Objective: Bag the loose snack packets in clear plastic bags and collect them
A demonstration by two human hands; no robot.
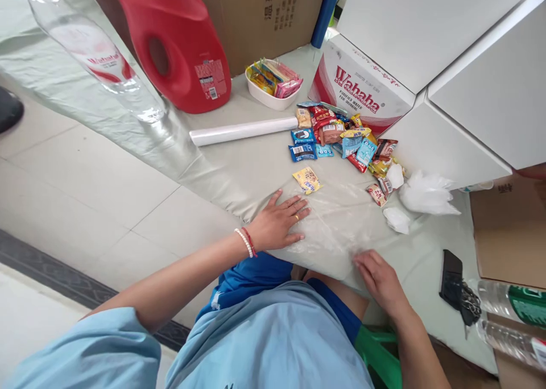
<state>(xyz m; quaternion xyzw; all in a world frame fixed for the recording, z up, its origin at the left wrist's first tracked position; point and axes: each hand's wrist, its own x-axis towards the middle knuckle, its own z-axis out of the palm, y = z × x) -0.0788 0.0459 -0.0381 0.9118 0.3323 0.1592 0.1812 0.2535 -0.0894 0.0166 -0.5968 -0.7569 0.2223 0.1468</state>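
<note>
A thin clear plastic sheet or bag (pixel 336 221) lies spread on the pale cloth near the table's front edge. My left hand (pixel 279 221) rests flat on its left side, palm down with fingers stretched out. At the sheet's near right corner, my right hand (pixel 377 275) has its fingers curled and pinched on the plastic. One yellow snack packet (pixel 307 180) lies alone just beyond my left fingertips. Farther back is a pile of small wrapped snacks (pixel 333 133) in mixed colours.
A white plastic roll (pixel 243 132) lies left of the snacks. Behind stand a white tub of packets (pixel 273 96), a red jug (pixel 179 53), a Wahaba-type water carton (pixel 358 87) and a bottle (pixel 98 53). Crumpled white plastic (pixel 429 193) and a black holder with keys (pixel 452 281) are rightward.
</note>
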